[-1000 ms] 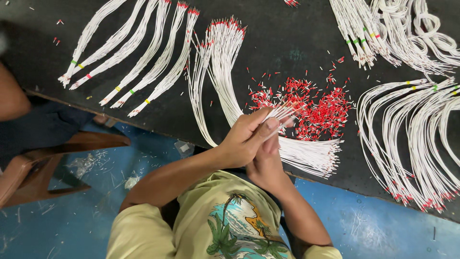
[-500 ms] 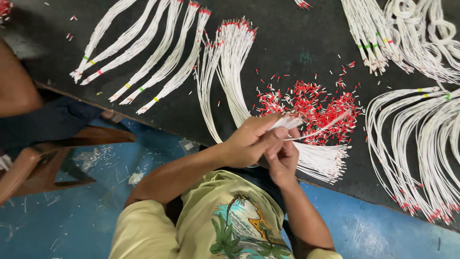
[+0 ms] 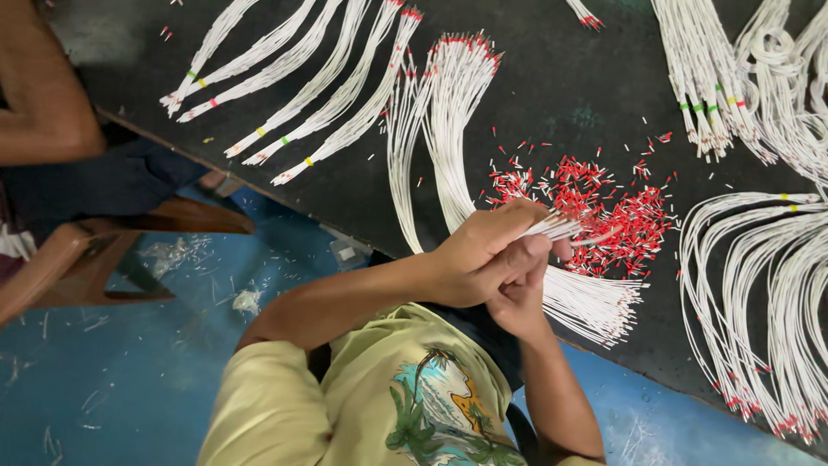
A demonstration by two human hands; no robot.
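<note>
We look down on a dark bench (image 3: 561, 95) strewn with white wires and red ferrules. Our left hand (image 3: 483, 255) is closed around a bundle of thin white wires (image 3: 586, 302), its grip pinching the bundle near the end that pokes out past the fingers; the rest of the bundle fans out below and to the right, lying on the bench near its front edge with red-tipped ends. Our right hand (image 3: 517, 298) sits just under the left one, touching it, with a thumb raised beside the wire ends; its grip is mostly hidden behind the left hand, so we cannot tell whether it pinches anything. Just beyond the hands lies a loose pile of red ferrules (image 3: 604, 203), scattered over the bench, touching the wire ends in view. A curved sheaf of white wires with red tips (image 3: 448, 112) lies to the left of the pile. Further left, several banded bundles (image 3: 293, 78) with green, yellow and red ties fan out across the bench. At the right, more looped wire bundles (image 3: 759, 293) rest with red ends toward the bench edge. At the far left another person's arm (image 3: 39, 95) shows above a blue floor (image 3: 103, 380).
</note>
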